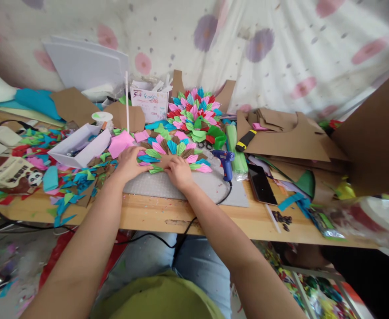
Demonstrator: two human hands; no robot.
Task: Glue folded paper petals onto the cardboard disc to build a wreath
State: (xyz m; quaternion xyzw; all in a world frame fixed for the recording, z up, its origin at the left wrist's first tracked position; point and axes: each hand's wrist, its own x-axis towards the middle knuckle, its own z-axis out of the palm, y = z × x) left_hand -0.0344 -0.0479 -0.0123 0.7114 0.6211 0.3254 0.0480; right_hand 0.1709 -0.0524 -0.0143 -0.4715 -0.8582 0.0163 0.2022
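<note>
On a grey cutting mat (148, 186) lies a cardboard piece (163, 162) covered with rows of pleated paper petals (172, 147) in pink, blue, green and brown. My left hand (128, 163) grips its left edge, thumb and fingers around the petals there. My right hand (179, 173) has its fingers curled together and pressed on the bare brown middle at the near edge; what lies under the fingertips is hidden. To the right stands a blue glue gun (226, 163) with its cord running toward me. A finished-looking petal-covered piece (194, 110) leans behind.
Left are a white tray (81, 146), paper scraps (71, 186) and a panda-printed packet (11, 175). Right are a yellow-black utility knife (246, 141), green wrapped strips (237, 155), a phone (262, 184) and stacked cardboard (287, 137). A marked white box (149, 104) stands behind.
</note>
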